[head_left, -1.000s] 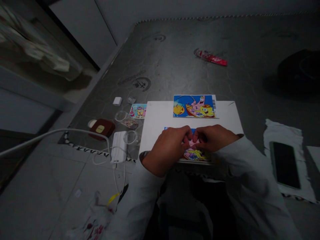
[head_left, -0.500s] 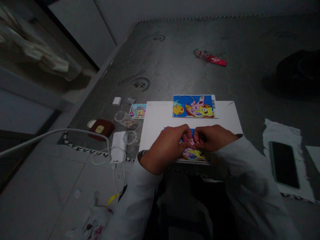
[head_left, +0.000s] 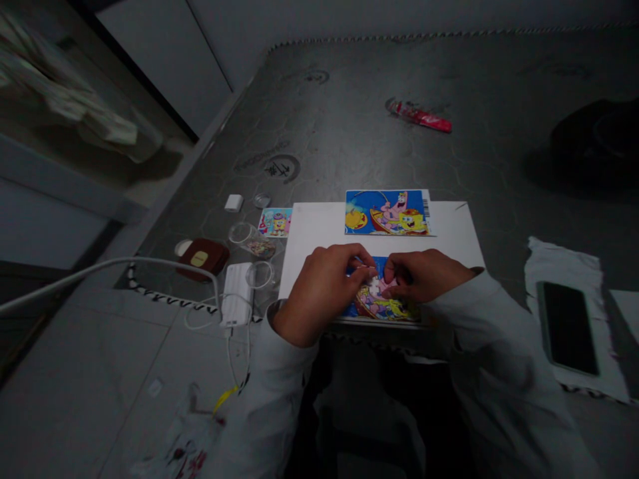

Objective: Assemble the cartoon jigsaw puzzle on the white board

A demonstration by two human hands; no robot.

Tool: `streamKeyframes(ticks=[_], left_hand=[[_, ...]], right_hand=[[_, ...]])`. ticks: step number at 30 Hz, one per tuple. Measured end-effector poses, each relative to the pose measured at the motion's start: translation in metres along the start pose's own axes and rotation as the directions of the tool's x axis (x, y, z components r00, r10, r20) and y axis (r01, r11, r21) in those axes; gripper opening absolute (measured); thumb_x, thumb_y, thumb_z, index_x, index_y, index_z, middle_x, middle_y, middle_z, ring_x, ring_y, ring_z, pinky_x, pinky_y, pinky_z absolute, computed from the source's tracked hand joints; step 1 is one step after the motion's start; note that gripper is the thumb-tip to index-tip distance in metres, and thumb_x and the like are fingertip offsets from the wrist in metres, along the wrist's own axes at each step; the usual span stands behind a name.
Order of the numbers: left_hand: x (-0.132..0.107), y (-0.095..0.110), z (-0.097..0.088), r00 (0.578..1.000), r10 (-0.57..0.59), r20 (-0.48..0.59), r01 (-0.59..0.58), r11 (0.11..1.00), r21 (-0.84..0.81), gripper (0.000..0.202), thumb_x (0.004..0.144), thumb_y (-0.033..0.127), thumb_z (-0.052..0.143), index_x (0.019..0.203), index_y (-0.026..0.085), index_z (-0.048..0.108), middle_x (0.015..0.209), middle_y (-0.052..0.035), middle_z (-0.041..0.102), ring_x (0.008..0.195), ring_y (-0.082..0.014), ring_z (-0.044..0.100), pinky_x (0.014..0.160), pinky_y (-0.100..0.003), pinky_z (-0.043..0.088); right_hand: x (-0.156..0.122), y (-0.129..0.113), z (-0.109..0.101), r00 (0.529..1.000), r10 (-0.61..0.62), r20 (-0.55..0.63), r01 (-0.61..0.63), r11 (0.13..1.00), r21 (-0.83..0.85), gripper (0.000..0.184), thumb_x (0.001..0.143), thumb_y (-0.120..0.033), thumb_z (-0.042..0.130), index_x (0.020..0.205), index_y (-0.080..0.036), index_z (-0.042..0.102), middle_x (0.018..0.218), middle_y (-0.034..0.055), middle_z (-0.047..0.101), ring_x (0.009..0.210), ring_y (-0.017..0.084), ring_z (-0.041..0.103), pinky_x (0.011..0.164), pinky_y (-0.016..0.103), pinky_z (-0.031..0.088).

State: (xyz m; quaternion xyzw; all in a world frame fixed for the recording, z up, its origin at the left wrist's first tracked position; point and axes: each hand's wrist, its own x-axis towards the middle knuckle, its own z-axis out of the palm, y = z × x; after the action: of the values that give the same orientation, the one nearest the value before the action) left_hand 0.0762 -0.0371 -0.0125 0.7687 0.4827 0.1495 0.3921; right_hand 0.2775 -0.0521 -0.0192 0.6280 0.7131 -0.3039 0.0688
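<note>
A jigsaw puzzle with a blue, pink and yellow cartoon picture lies at the near side of a white board. A pale gap shows in its middle, between my hands. My left hand is over the puzzle's left part, thumb and forefinger pinched on a small puzzle piece that they mostly cover. From the right, my right hand pinches at a pink puzzle piece by the gap. Above the puzzle, a picture card with the same cartoon scene lies on the board.
Left of the board are a clear jar with small pieces inside, a small cartoon card, a white power bank with cables and a brown case. A phone lies right; a red packet lies farther back.
My left hand has drawn a little left and up from the puzzle's middle, baring a pale gap and more blue picture. My right hand stays nearly in place.
</note>
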Motion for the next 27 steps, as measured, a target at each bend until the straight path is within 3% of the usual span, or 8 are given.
streamKeyframes(ticks=[6, 13, 18, 27], left_hand=[[-0.001, -0.0055, -0.0013, 0.997, 0.063, -0.054, -0.061, 0.997, 0.037, 0.009, 0.09, 0.026, 0.078, 0.095, 0.023, 0.084, 0.102, -0.0051, 0.078, 0.095, -0.0199, 0.07, 0.083, -0.031, 0.05], [-0.0017, -0.008, -0.0035, 0.994, -0.109, -0.021, 0.107, 0.99, -0.088, 0.014, 0.083, 0.036, 0.083, 0.091, 0.025, 0.086, 0.085, -0.0042, 0.082, 0.081, -0.0209, 0.073, 0.077, -0.034, 0.054], [0.0003, -0.0105, -0.0026, 0.997, -0.07, -0.014, 0.07, 0.997, -0.034, 0.016, 0.091, 0.035, 0.076, 0.097, 0.025, 0.086, 0.1, -0.0055, 0.084, 0.096, -0.0233, 0.076, 0.088, -0.038, 0.056], [0.0, -0.0067, -0.0024, 0.996, 0.041, 0.077, -0.049, 0.993, 0.107, 0.02, 0.098, 0.023, 0.065, 0.109, 0.024, 0.082, 0.111, -0.0042, 0.082, 0.105, -0.0235, 0.074, 0.097, -0.037, 0.051]], right_hand=[[-0.0002, -0.0036, -0.0021, 0.999, 0.027, 0.02, -0.027, 1.0, -0.006, 0.018, 0.078, -0.033, 0.082, 0.087, -0.026, 0.068, 0.07, -0.0044, 0.07, 0.067, 0.015, 0.064, 0.063, 0.028, 0.041], [-0.0002, -0.0046, -0.0033, 0.999, 0.028, 0.031, -0.027, 0.999, -0.019, 0.018, 0.079, -0.033, 0.081, 0.087, -0.025, 0.068, 0.07, -0.0036, 0.07, 0.067, 0.015, 0.065, 0.063, 0.028, 0.041], [0.0012, -0.0017, -0.0008, 1.0, 0.005, 0.014, -0.006, 1.0, 0.007, 0.017, 0.078, -0.033, 0.081, 0.085, -0.026, 0.067, 0.069, -0.0039, 0.071, 0.065, 0.015, 0.065, 0.061, 0.028, 0.041], [-0.0002, -0.0033, -0.0023, 0.999, 0.025, 0.04, -0.025, 1.0, -0.005, 0.018, 0.08, -0.033, 0.081, 0.086, -0.025, 0.067, 0.07, -0.0042, 0.07, 0.067, 0.015, 0.065, 0.063, 0.028, 0.04]])
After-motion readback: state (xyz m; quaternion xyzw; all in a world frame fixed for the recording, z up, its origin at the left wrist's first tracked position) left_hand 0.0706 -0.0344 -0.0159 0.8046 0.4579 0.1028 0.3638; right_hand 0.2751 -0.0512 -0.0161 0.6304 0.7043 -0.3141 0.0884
